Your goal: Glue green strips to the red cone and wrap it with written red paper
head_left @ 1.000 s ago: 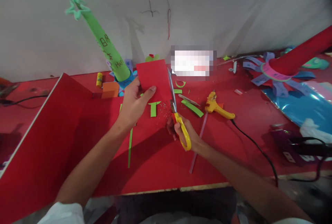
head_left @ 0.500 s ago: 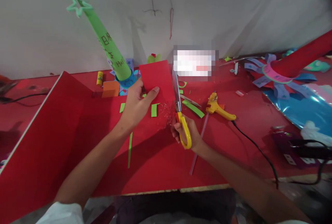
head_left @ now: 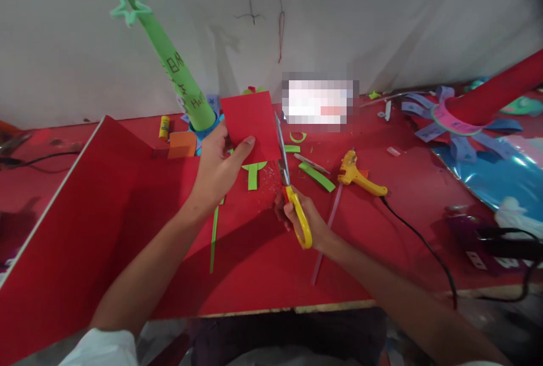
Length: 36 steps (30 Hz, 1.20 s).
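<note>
My left hand pinches a red sheet at its lower left, thumb on the front face. My right hand is closed around the yellow handle of the scissors. The scissor blades point up along the right edge of the red sheet; whether they touch it I cannot tell. Beneath the sheet, a green paper piece lies on the red table. A thin green strip is nearer to me.
A yellow glue gun with a black cable lies at right, beside a green strip. A green cone stands at the back left. A large red board leans at left.
The red sheet and my left hand have moved slightly left. The scissors have shifted left and tilt more, and more of the green paper beneath shows.
</note>
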Tool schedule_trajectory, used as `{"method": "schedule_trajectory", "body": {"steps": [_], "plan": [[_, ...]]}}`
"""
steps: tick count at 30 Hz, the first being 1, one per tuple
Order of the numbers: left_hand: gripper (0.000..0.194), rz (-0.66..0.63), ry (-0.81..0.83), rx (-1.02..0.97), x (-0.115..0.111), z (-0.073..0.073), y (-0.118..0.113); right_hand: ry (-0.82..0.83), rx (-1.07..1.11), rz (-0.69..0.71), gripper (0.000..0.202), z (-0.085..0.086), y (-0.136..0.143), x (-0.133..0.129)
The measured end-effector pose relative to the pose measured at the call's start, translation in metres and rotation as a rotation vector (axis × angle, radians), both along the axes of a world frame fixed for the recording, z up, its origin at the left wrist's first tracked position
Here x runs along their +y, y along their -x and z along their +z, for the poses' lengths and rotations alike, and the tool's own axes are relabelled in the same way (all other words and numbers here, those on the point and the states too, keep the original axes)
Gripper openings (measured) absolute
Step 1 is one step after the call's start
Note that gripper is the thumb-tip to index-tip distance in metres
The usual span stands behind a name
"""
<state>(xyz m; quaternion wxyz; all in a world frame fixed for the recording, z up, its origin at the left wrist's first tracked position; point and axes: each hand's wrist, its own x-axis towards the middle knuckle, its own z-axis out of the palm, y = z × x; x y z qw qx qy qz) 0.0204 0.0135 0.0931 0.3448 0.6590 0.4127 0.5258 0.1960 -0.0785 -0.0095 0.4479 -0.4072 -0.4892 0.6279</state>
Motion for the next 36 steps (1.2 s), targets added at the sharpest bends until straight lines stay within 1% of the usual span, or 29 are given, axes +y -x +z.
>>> {"method": "schedule_trajectory", "body": {"steps": [4,9,15,19,22,26,31,36], "plan": [[0.024,-0.013,0.014,-0.009,-0.001,-0.002,-0.001,0.056,0.009,0.0,0.056,0.0,-0.001,0.001],[0.022,-0.013,0.03,-0.028,-0.003,-0.004,-0.003,0.109,-0.003,-0.004,0.05,-0.005,0.0,-0.001],[0.027,-0.014,0.022,-0.043,0.0,-0.004,-0.001,-0.082,0.035,-0.043,0.055,-0.01,0.003,0.001],[0.03,-0.014,0.001,-0.049,0.002,-0.004,0.002,-0.098,0.044,0.004,0.057,-0.012,0.002,0.002],[0.029,0.011,-0.026,-0.035,0.003,-0.003,0.004,-0.059,0.025,0.049,0.061,-0.007,0.0,0.0],[0.024,0.058,-0.069,-0.01,0.004,-0.004,0.006,-0.008,-0.01,0.036,0.066,0.003,0.0,-0.002],[0.024,0.063,-0.086,-0.019,0.005,-0.005,0.007,0.017,-0.03,0.048,0.065,0.009,-0.001,-0.002],[0.024,0.125,-0.105,0.011,0.007,-0.003,0.009,0.024,-0.062,0.046,0.067,0.017,-0.002,-0.001]]}}
